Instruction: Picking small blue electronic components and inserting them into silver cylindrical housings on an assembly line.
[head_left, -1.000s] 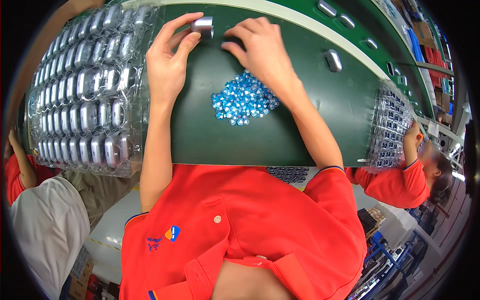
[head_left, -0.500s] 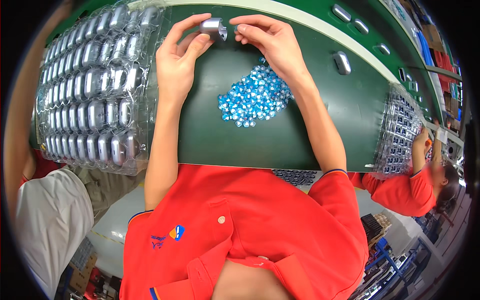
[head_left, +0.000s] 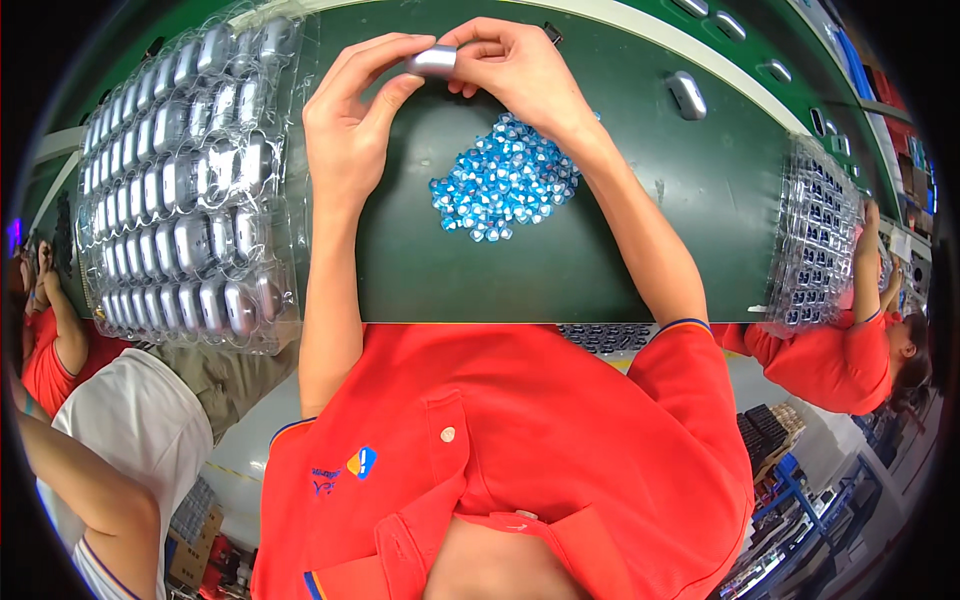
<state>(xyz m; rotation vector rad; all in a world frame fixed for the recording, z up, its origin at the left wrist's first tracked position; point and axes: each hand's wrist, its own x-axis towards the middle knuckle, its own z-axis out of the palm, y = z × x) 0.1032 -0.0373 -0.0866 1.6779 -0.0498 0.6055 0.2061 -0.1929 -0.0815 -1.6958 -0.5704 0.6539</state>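
Observation:
At the far side of the table, my left hand [head_left: 345, 130] pinches a silver-grey rounded case shell [head_left: 433, 61] between thumb and fingers. The fingers of my right hand [head_left: 525, 80] are curled closed against the shell's right end. Whatever lies between those fingertips is hidden. Below the two hands, nearest the right wrist, a heap of small shiny blue pieces [head_left: 505, 180] lies on the dark green tabletop [head_left: 460, 285].
Clear plastic trays [head_left: 305, 190] of silver-grey shells are stacked at the left. Another tray stack [head_left: 800, 240] stands at the right edge. A lone shell [head_left: 686, 95] lies right of my hands, with several more beyond the pale strip [head_left: 625, 25]. People sit on both sides.
My right hand has moved left and met the shell; the small piece at its fingertips is now out of sight. The shell has turned, hiding its open end.

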